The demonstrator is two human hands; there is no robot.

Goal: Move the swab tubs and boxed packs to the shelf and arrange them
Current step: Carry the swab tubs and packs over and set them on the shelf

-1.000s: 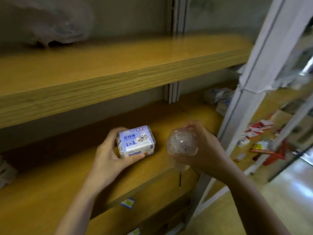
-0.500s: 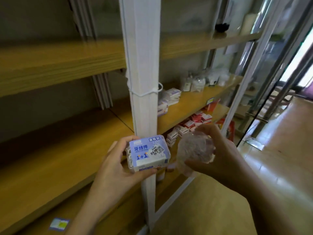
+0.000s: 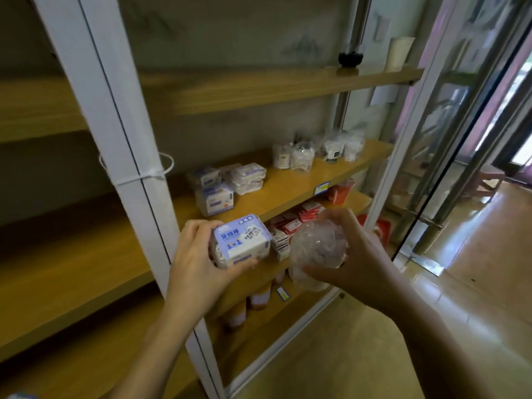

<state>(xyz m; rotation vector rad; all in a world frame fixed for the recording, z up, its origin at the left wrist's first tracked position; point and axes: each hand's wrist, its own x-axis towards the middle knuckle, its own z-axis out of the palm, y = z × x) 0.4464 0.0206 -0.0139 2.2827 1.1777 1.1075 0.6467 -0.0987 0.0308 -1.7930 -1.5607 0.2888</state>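
My left hand (image 3: 198,263) grips a clear boxed pack (image 3: 240,240) with a blue label, held in front of the white shelf post (image 3: 129,156). My right hand (image 3: 354,254) holds a round clear swab tub (image 3: 316,249) from the right side, just beside the pack. Both are below the wooden middle shelf (image 3: 290,182) of the right bay. On that shelf lie similar boxed packs (image 3: 214,197) at the left and several swab tubs (image 3: 302,155) at the back right.
Red and white boxes (image 3: 290,228) fill the lower shelf behind my hands. Orange-capped bottles (image 3: 259,298) stand beneath. A dark bowl (image 3: 349,57) and a pale cup (image 3: 398,53) sit on the top shelf. A glass door frame (image 3: 460,139) stands at the right, with shiny floor beyond.
The view has swung right from the bare left bay to the stocked right bay. Both hands keep their items and have come up closer to the middle shelf.
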